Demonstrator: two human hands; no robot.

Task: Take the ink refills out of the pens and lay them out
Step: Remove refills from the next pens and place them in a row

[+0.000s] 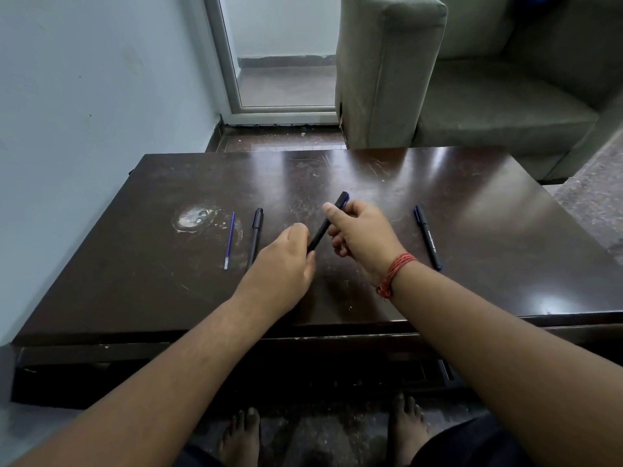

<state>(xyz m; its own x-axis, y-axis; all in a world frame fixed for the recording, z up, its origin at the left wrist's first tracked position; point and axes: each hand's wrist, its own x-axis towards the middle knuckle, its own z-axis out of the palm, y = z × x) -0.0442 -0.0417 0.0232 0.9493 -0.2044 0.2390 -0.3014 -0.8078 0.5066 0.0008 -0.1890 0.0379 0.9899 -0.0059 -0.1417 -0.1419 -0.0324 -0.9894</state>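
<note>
**Desk:** What fills the frame?

**Photographer:** A grey sofa [472, 89] stands behind a dark, scratched wooden coffee table [371, 170], with a pale ring stain [197, 217] on the table's left side. A glazed door [283, 55] sits in the far corner.

**Desk:** And the hands?

**Photographer:** Both are raised just above the tabletop at its centre, sharing one black pen [328, 221]. The right hand [360, 241], a red thread bracelet [392, 273] at its wrist, curls its fingers round the pen's upper half, near the blue-tipped end. The left hand [286, 261] grips the lower end, which is hidden in its fingers.

**Desk:** What lies on the table?

**Photographer:** A second black pen [255, 238] lies left of the hands, with a thin blue ink refill [229, 240] laid just beside it, apart and roughly parallel. A third pen [428, 236], bearing white lettering, rests well to the right.
</note>
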